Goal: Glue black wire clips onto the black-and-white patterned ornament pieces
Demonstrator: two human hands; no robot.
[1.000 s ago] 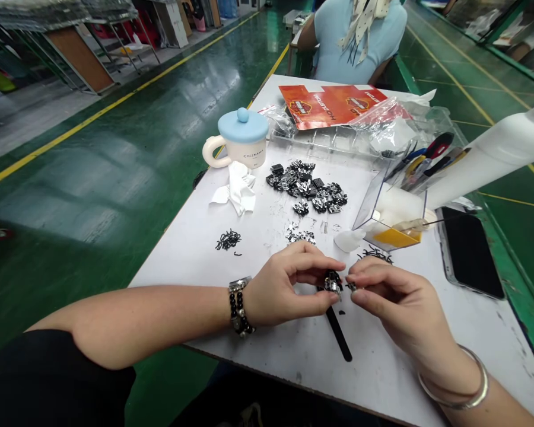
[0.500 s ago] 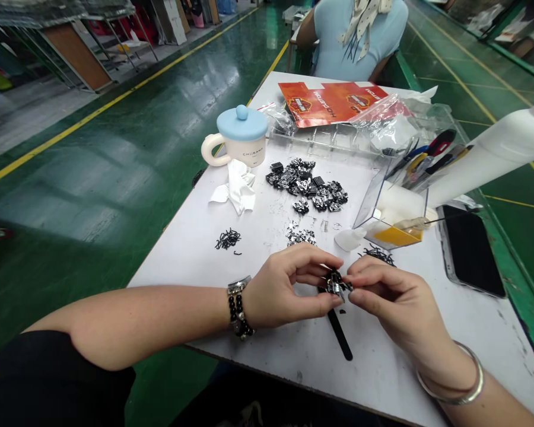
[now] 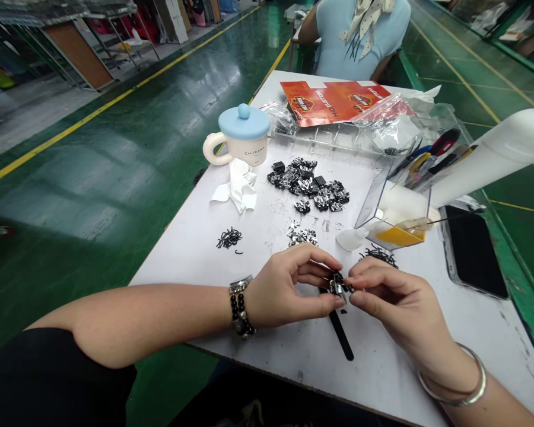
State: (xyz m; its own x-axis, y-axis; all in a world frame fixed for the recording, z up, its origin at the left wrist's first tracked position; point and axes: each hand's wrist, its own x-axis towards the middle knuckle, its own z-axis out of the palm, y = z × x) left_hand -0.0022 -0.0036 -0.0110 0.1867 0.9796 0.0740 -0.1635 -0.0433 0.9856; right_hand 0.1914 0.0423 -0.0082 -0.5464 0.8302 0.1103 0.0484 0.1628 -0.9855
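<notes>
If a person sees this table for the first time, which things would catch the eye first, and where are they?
The bright orange-red printed card at the far end of the table, and the blue-lidded mug near its left edge. Then the heap of black-and-silver parts in the middle. Closest, the left hand and right hand meet at one small dark, shiny piece.

Head view: one, worn, facing forward and down; white table [image 3: 289, 362] close below, blue-shirted person [image 3: 360, 38] beyond its far edge.
</notes>
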